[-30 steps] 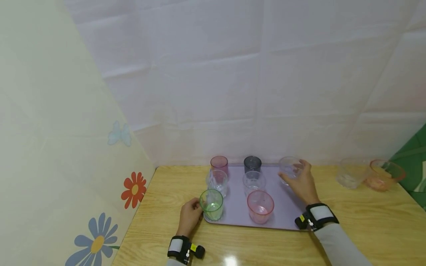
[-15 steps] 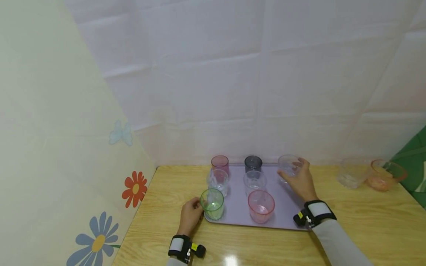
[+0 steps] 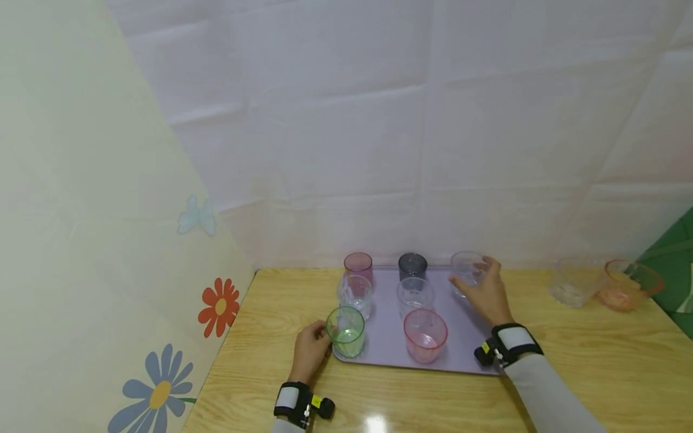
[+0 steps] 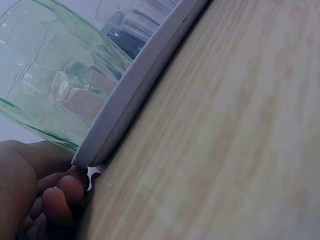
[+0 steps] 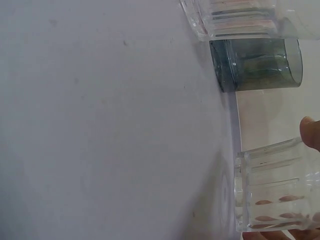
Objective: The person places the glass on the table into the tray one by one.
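My right hand (image 3: 486, 293) grips a clear glass (image 3: 464, 270) by its sides at the back right of the lilac tray (image 3: 379, 355). The right wrist view shows this clear glass (image 5: 270, 187) upright, its base at or just over the tray, with the thumb on one side and fingers behind. My left hand (image 3: 311, 349) pinches the tray's front left corner, thumb above and fingers curled below the rim (image 4: 110, 120). Right beside it on the tray stands a green glass (image 3: 346, 334). Pink (image 3: 425, 338), dark grey (image 3: 412, 267), purple (image 3: 358, 267) and two clear glasses (image 3: 415, 297) share the tray.
On the table right of the tray stand another clear glass (image 3: 571, 288) and an orange cup (image 3: 622, 288) with a handle. A white sheet (image 3: 346, 150) hangs behind the table, and a flowered panel (image 3: 135, 270) borders the left side.
My right hand has shifted slightly back and left with the clear glass. The left hand stays at the tray's corner.
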A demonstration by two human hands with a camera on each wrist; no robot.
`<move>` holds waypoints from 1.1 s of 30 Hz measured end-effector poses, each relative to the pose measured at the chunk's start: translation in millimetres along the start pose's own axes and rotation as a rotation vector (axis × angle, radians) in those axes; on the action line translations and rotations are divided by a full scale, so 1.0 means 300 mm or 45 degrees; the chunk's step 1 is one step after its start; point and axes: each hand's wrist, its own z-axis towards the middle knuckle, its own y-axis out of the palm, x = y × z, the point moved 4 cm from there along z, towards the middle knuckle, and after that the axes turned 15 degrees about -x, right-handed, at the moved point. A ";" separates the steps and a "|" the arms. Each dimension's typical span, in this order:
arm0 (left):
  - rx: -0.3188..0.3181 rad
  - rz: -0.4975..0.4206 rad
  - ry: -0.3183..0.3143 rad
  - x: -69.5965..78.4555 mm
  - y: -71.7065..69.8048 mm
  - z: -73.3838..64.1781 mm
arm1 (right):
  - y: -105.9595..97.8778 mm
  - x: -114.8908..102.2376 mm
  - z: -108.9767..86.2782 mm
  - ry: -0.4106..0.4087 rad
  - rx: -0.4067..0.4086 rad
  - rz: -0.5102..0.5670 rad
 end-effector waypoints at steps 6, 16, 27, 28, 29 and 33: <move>-0.008 0.003 -0.006 0.000 -0.001 -0.001 | 0.005 0.004 0.015 0.002 -0.008 0.011; 0.002 0.064 -0.025 0.002 -0.004 0.002 | 0.017 0.022 0.028 0.002 -0.009 -0.009; 0.001 0.043 -0.015 0.004 -0.003 -0.001 | 0.017 0.011 0.033 0.020 -0.040 0.018; 0.002 0.044 -0.011 0.003 -0.003 0.000 | 0.018 0.011 0.033 0.020 -0.044 0.019; 0.002 0.043 -0.007 0.003 -0.003 0.000 | 0.018 0.011 0.032 0.020 -0.048 0.020; -0.001 0.040 -0.014 0.001 -0.003 0.001 | 0.020 0.012 0.035 0.014 -0.054 0.025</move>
